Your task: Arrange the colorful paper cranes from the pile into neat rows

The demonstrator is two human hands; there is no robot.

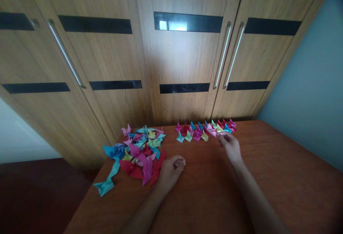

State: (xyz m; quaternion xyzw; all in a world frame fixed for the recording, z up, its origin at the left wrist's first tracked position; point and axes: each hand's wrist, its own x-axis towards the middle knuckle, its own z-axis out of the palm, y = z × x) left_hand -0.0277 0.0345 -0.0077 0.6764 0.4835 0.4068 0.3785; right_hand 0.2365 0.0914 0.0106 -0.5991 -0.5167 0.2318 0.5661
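Observation:
My right hand [230, 147] reaches to the rows of folded paper pieces at the back of the table, thumb and fingertips pinched on a light pink origami piece [211, 130]. Around it stand small origami pieces in rows, among them a yellow one [205, 136], a magenta one [197, 134] and a light blue one [180, 138]. My left hand [171, 171] rests on the table with its fingers loosely curled, and nothing shows in them. Just left of it lies a heap of origami pieces, with a red one [158, 167] and a magenta one [147, 169] closest.
The brown wooden table [203, 198] reaches back to a wooden wardrobe [182, 55] with metal handles. A turquoise origami piece [104, 186] lies near the table's left edge. A blue wall [308, 83] rises on the right.

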